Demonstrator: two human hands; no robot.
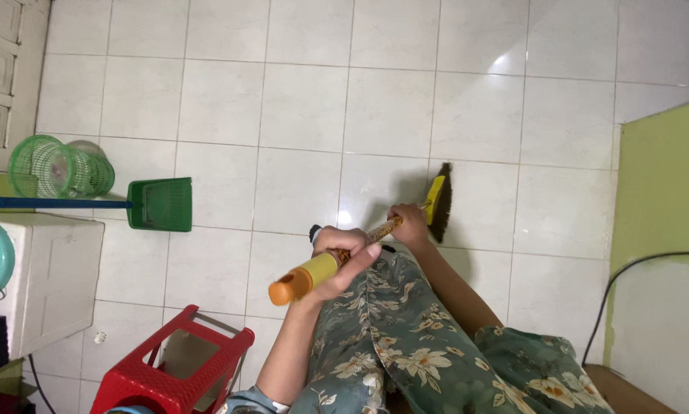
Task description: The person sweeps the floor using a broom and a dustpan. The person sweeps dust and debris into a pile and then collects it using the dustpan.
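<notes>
Broom [406, 215] on the white tiled floor [298, 107], bristles down just right of centre | left hand [343, 259] wrapped around the yellow-orange handle end, right hand [410, 225] gripping low near the head for control | green dustpan [159, 204] lies well left, red stool [177, 368] near-left.

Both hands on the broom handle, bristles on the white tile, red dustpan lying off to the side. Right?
Nearly. The head view shows the dustpan is green, not red; the red thing is the plastic stool. The rest holds: left hand near the handle's orange end, right hand close to the head, both on the broom, bristles on the white tile floor.
</notes>
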